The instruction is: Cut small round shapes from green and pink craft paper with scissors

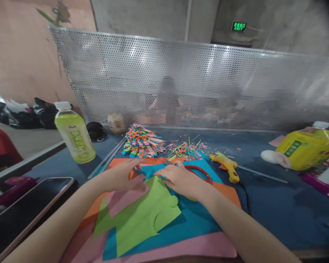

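My left hand [126,175] curves over a pink piece of paper [123,197], thumb and fingers apart. Just right of it, my right hand [179,177] has its fingers curled down at the upper edge of a cut green sheet of paper [145,212]. Whether anything sits between those fingers is hidden. Scissors with red handles [204,171] lie partly behind the right hand, their blades showing above it. Beneath everything are stacked sheets, a blue sheet [200,223] over orange and pink ones.
Beyond my hands stand a colourful paper-strip cone [142,140] and a heap of paper scraps [186,149]. A yellow glue gun [227,166] lies right. A green drink bottle [75,135] and a phone [30,215] are left; a yellow jug [304,148] is far right. A perforated metal screen [126,80] closes the back.
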Motion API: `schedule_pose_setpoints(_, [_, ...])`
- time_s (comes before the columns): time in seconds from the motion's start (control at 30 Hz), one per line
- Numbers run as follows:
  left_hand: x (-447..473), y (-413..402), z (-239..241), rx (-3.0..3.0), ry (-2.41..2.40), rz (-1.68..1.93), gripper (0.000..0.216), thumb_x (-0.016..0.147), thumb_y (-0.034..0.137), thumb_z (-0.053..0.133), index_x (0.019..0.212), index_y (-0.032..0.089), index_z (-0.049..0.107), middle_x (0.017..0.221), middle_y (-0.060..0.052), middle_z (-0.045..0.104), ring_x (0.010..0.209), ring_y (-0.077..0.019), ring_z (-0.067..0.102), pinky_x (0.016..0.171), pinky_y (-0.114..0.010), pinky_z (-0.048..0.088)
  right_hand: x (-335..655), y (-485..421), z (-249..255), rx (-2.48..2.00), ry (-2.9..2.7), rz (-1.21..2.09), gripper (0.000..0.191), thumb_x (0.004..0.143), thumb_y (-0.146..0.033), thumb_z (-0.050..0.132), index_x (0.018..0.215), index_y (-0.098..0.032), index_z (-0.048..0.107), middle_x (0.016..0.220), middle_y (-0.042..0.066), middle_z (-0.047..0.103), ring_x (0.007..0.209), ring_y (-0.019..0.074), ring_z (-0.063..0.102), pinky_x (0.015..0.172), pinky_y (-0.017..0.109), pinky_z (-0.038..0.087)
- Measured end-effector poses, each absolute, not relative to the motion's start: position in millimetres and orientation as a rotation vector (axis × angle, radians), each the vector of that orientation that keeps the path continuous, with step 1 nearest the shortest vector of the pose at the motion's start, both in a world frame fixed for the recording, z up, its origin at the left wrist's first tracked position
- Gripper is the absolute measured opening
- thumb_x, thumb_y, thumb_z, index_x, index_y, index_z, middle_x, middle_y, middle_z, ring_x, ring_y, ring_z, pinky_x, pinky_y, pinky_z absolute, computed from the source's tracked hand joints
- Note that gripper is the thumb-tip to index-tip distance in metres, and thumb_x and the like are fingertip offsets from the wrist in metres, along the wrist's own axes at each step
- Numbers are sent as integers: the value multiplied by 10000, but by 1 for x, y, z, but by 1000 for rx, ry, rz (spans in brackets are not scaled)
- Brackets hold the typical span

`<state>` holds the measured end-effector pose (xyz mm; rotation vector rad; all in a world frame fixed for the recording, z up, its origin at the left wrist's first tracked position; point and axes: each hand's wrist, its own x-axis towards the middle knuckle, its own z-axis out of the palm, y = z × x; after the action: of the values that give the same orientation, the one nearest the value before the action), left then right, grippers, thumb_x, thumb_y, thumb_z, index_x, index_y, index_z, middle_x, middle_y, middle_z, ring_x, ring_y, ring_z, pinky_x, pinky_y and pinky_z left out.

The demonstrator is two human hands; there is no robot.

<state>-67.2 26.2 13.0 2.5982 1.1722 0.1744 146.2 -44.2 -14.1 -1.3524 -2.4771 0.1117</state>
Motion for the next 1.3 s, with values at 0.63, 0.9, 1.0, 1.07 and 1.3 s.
schedule_pose_setpoints(0.63, [-77,29,6,2524,1370,138,414,591,465,571,908,200,556,857,-53,638,769,-217,596,657,-280,432,187,-54,-1,-2304,-2048,271,608,646,-270,626,1178,-26,463,1092,250,556,1008,368,530,690,357,425])
schedule_pose_setpoints(0.9, [-78,29,9,2476,1470,102,555,544,539,592,963,185,504,906,-60,627,784,-234,589,619,-278,420,166,-63,7,-1964,-2269,208,455,744,-593,505,958,-192,517,1080,107,518,1009,272,489,821,352,398])
schedule_pose_setpoints(1.0, [-82,33,7,2436,1403,74,543,582,555,574,989,201,507,973,-66,633,854,-247,598,662,-286,432,155,-64,2,-1857,-2401,223,548,630,-674,582,894,-197,538,1032,98,537,966,291,495,815,385,398])
schedule_pose_setpoints(1.07, [-84,36,6,2409,1385,56,558,575,580,578,983,203,525,973,-67,645,865,-258,602,669,-295,438,153,-62,-2,-1867,-2408,165,580,624,-644,615,931,-157,546,1045,147,528,1000,338,466,842,443,367])
schedule_pose_setpoints(1.3, [-80,31,11,2413,1382,73,513,583,513,605,980,189,578,922,-63,667,787,-241,612,642,-286,448,159,-54,-8,-1935,-2327,36,545,756,-570,531,1021,-94,541,1104,212,509,1082,377,421,885,497,316])
